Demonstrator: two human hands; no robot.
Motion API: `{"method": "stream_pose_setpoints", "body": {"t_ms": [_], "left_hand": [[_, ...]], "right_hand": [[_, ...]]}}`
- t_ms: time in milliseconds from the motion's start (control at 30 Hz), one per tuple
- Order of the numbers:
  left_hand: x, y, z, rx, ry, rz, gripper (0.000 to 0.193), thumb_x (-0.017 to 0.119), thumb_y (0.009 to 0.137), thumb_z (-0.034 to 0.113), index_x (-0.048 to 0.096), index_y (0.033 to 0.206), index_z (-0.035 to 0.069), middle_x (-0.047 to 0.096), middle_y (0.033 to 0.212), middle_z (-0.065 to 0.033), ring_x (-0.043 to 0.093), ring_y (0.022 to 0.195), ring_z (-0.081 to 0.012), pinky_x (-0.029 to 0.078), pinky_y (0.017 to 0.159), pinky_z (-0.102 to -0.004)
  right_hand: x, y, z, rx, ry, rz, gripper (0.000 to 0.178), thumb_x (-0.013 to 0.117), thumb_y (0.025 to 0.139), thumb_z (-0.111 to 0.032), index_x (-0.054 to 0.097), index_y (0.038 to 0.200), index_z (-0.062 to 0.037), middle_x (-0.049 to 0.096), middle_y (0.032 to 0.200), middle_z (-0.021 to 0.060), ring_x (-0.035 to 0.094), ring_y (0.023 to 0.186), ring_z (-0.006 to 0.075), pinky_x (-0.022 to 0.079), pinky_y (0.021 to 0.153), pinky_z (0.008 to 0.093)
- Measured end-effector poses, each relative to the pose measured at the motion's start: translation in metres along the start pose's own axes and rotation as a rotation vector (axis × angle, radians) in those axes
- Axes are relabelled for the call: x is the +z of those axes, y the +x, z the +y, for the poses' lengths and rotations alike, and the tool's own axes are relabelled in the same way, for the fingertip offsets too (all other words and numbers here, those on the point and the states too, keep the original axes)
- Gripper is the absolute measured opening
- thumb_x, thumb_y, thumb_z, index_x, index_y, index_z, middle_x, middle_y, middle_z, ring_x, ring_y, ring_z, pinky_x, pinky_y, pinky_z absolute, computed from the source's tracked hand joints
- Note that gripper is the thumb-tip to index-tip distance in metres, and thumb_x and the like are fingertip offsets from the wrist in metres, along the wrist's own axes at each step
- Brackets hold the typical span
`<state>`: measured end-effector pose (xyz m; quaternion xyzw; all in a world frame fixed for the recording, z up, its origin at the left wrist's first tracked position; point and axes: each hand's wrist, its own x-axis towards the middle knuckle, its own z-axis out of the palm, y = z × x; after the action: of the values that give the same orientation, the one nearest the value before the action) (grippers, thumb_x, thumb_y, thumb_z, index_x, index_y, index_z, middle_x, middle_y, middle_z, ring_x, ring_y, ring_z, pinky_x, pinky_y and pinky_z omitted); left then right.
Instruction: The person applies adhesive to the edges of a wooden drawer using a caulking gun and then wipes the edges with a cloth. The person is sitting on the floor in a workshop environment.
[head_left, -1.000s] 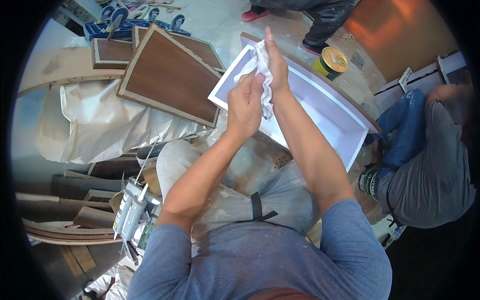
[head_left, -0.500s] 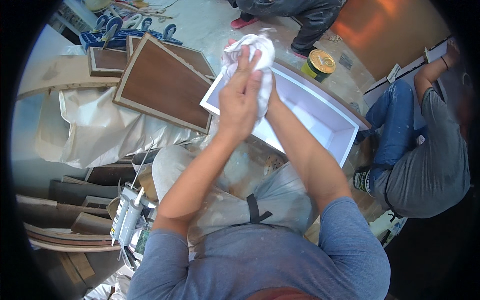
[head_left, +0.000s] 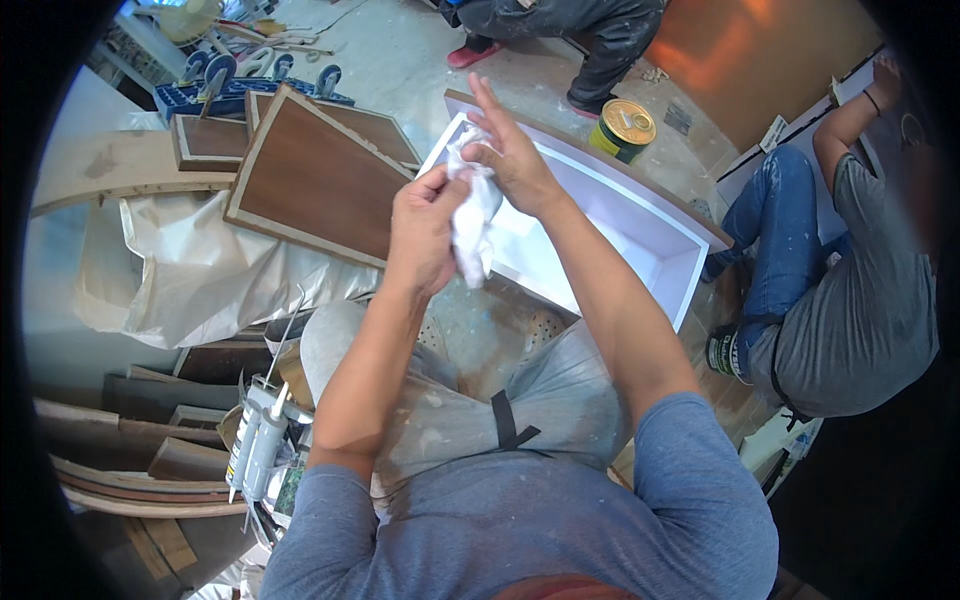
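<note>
Both hands are raised over the far end of a white box-shaped drawer [head_left: 610, 215] and work a white rag [head_left: 472, 215] between them. The left hand [head_left: 422, 232] is closed on the rag's middle, fingers wrapped round the bunched cloth. The right hand [head_left: 510, 150] pinches the rag's upper end with thumb and lower fingers while the forefinger points out straight. The rag hangs crumpled and soft, its tail falling toward the drawer's inner floor.

Judged from this, the step in hand is gathering or refolding the cloth, not wiping: the rag appears to be off the surface. A next move would call for a firm wad in one hand and flat contact with the smooth painted inside.

The drawer is open-topped, with straight walls, a glossy white interior and a bare wood edge on its far rim. Left of it lie brown wood panels [head_left: 315, 180] with pale frames on creased plastic sheet [head_left: 200, 280]. A yellow-lidded tin [head_left: 622, 128] stands beyond. Caulking guns [head_left: 258, 440] sit near left.
</note>
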<state>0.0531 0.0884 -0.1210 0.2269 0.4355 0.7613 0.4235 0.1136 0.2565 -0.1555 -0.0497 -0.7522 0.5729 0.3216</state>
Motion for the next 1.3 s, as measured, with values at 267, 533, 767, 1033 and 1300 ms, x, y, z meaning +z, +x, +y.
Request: {"method": "stream_pose_setpoints", "body": {"t_ms": [267,533,767,1033,1300], "left_hand": [[-0.011,0.009,0.038,0.166,-0.286,0.119,0.033,0.055,0.109,0.021,0.057,0.133,-0.002,0.069,0.121,-0.0131,0.069,0.109,-0.0197,0.056,0.096,-0.0351],[0.032,-0.006,0.018,0.855,0.941,0.122,0.048,0.067,0.087,-0.005,0.067,0.134,0.007,0.068,0.136,-0.0116,0.062,0.128,-0.0265,0.050,0.103,-0.0340],[0.045,0.007,0.012,0.935,0.755,0.075,0.045,0.063,0.086,-0.014,0.075,0.124,0.007,0.075,0.117,-0.0114,0.067,0.113,-0.0169,0.049,0.100,-0.0295],[0.024,0.015,0.042,0.681,0.406,0.248,0.046,0.075,0.082,-0.009,0.071,0.126,0.001,0.075,0.109,-0.0074,0.068,0.103,-0.0149,0.053,0.095,-0.0306],[0.032,0.005,0.042,0.619,0.719,0.089,0.042,0.082,0.082,-0.003,0.071,0.123,-0.002,0.073,0.109,-0.0062,0.065,0.101,-0.0119,0.049,0.099,-0.0286]], "right_hand": [[-0.040,0.013,-0.042,0.130,1.075,-0.060,0.098,0.025,0.097,-0.081,0.027,0.163,-0.0086,0.031,0.167,0.0180,0.039,0.149,0.0367,0.031,0.121,0.0554],[0.007,0.000,-0.062,0.166,1.053,-0.140,0.088,0.037,0.102,-0.072,0.030,0.162,-0.0078,0.045,0.159,0.0136,0.044,0.145,0.0254,0.038,0.119,0.0443],[0.026,-0.014,-0.051,0.239,0.970,-0.118,0.067,0.040,0.109,-0.053,0.029,0.163,-0.0142,0.044,0.158,0.0075,0.055,0.134,0.0191,0.044,0.113,0.0365],[0.035,-0.014,-0.077,0.372,1.125,-0.202,0.063,0.038,0.109,-0.057,0.047,0.150,-0.0099,0.058,0.141,0.0062,0.059,0.125,0.0192,0.045,0.111,0.0370],[0.042,-0.018,-0.069,0.348,1.132,-0.203,0.062,0.036,0.111,-0.048,0.036,0.158,-0.0077,0.050,0.151,0.0088,0.050,0.139,0.0218,0.042,0.117,0.0384]]}}
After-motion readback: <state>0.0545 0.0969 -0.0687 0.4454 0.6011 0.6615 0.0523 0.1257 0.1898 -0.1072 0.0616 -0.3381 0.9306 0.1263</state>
